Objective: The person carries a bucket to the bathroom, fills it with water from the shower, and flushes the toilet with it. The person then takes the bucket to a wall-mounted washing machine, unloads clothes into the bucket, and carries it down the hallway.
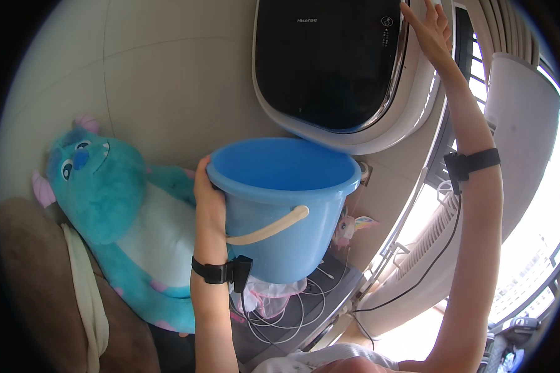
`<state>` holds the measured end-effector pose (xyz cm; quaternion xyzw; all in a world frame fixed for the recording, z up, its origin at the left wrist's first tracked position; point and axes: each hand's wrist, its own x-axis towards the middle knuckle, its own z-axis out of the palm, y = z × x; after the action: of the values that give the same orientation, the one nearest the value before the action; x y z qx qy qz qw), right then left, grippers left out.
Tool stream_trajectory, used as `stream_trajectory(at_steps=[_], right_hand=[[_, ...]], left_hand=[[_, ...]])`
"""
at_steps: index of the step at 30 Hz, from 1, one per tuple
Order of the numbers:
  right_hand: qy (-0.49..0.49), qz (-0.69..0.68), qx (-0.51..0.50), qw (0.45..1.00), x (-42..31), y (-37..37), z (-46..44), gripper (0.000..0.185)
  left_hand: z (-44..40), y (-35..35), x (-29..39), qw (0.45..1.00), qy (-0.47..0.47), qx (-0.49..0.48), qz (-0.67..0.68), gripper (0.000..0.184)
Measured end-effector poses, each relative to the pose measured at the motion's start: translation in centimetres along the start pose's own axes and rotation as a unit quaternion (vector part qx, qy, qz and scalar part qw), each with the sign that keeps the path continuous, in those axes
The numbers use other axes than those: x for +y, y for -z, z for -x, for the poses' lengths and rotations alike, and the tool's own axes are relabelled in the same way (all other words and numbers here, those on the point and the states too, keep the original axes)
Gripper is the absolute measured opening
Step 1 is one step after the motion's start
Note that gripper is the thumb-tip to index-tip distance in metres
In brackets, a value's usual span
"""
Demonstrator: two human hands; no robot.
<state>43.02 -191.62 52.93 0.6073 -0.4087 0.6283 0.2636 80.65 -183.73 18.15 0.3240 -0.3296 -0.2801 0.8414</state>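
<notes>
A light blue bucket (277,233) with a cream handle (274,225) is held up by its rim and side in my left hand (205,183). My left fingers are partly hidden against the bucket; its visible inside holds nothing I can make out. Above it is a white, wall-mounted Hisense appliance (330,68) with a black glossy front, which looks closed. My right hand (430,31) is raised at the appliance's right edge, fingers apart, with nothing in it. Whether the fingertips press on the edge is hard to tell.
A large turquoise plush monster (118,193) leans at the left beside a brown plush (37,280). White cables (302,317) and a pink-and-white mesh item (264,298) lie under the bucket on a dark surface. A small plush unicorn (348,229) and a wall socket (365,174) are behind; curtains hang right.
</notes>
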Motion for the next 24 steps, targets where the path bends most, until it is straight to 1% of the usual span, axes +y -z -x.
stream_trajectory(at_steps=[1,3,4,6,7,8,10,11,13,14,15,16,18,19,20,21,22,23,24], right_hand=[[0.002,-0.009,-0.010,1.000,0.3,0.2,0.2,0.085],[0.006,0.002,-0.011,1.000,0.8,0.1,-0.2,0.083],[0.008,0.014,-0.012,1.000,0.8,0.0,-0.3,0.080],[0.000,0.037,-0.015,0.999,0.4,-0.1,-0.3,0.079],[-0.007,0.063,-0.019,0.998,0.1,0.0,-0.2,0.077],[-0.008,0.063,-0.019,0.998,0.3,-1.0,-0.4,0.077],[0.024,0.196,0.106,0.975,-0.6,-3.0,-0.5,0.082],[0.024,0.195,0.108,0.975,-0.8,-3.5,-0.6,0.082],[-0.023,0.024,0.001,0.999,-5.9,-2.1,2.0,0.089],[-0.032,-0.073,-0.014,0.997,-7.9,-0.8,2.9,0.091],[-0.033,-0.070,-0.009,0.997,-9.1,-0.7,3.0,0.091],[-0.008,-0.101,-0.019,0.995,-10.0,-0.7,2.9,0.091],[0.053,-0.167,-0.023,0.984,-12.7,-0.6,4.0,0.089],[0.116,-0.226,-0.024,0.967,-14.2,-1.2,4.5,0.088],[0.177,-0.283,-0.033,0.942,-15.6,-1.8,5.0,0.086],[0.262,-0.358,-0.050,0.895,-16.4,-2.9,4.8,0.085],[0.313,-0.418,-0.207,0.827,-17.3,-3.6,4.1,0.080],[0.339,-0.445,-0.280,0.780,-17.6,-4.0,3.1,0.078],[0.355,-0.465,-0.355,0.729,-17.9,-4.3,2.1,0.076]], left_hand=[[0.2,0.1,-0.1,1.000,0.000,0.001,0.001,0.035],[0.6,-0.1,-0.1,0.997,-0.055,-0.019,-0.048,0.036],[0.4,0.0,-0.1,0.997,-0.057,-0.018,-0.048,0.036],[0.0,0.1,-0.3,1.000,-0.020,0.003,0.008,0.037],[0.1,0.2,-0.4,1.000,-0.020,0.003,0.007,0.037],[0.2,0.3,-0.4,0.999,-0.038,-0.014,-0.027,0.036],[0.1,0.2,-0.3,0.996,-0.057,-0.030,-0.062,0.036],[-0.1,-0.1,-0.1,0.999,-0.025,-0.005,-0.045,0.036],[-0.5,-0.3,0.1,1.000,0.003,0.015,-0.026,0.037],[-0.3,-0.1,-0.2,1.000,-0.007,0.008,-0.011,0.036],[-0.4,-0.3,-0.1,1.000,-0.014,0.001,-0.003,0.036],[-0.5,-0.6,-0.1,1.000,-0.021,-0.005,0.005,0.036],[-0.3,-1.1,0.3,0.999,0.012,0.026,0.028,0.036],[-0.2,-1.3,0.3,0.999,0.022,0.036,0.035,0.035],[0.3,-1.2,0.1,1.000,-0.014,0.016,-0.009,0.036],[0.3,-1.1,0.0,0.999,-0.032,0.007,-0.032,0.036],[0.3,-1.1,0.0,0.997,-0.051,-0.002,-0.053,0.037],[0.0,-0.9,0.2,1.000,-0.010,-0.002,-0.014,0.036],[-0.3,-1.0,0.8,1.000,0.009,-0.003,0.007,0.036]])
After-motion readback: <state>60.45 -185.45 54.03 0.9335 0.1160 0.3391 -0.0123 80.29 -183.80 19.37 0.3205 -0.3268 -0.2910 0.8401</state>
